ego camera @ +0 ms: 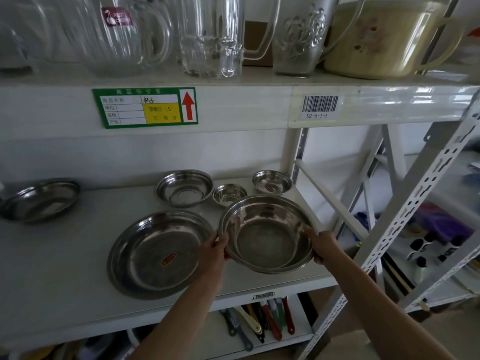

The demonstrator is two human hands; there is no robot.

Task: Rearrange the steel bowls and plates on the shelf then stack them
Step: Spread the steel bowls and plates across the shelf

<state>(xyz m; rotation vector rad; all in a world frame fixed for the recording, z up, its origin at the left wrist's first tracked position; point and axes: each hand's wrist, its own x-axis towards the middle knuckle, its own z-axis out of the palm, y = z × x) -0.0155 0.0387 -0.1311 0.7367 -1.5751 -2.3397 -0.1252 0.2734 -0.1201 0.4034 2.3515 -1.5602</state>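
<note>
On the middle shelf point(65, 268), beside a flat plate point(155, 253), my left hand point(214, 252) and right hand point(323, 246) are gripping the large steel bowl point(267, 233) by opposite rims; it's probably light, stiff and slippery.

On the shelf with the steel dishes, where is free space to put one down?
Bare white shelf lies between the tilted steel plate at far left and the large flat steel plate. The right end is crowded: three small steel bowls behind the big steel bowl.
</note>
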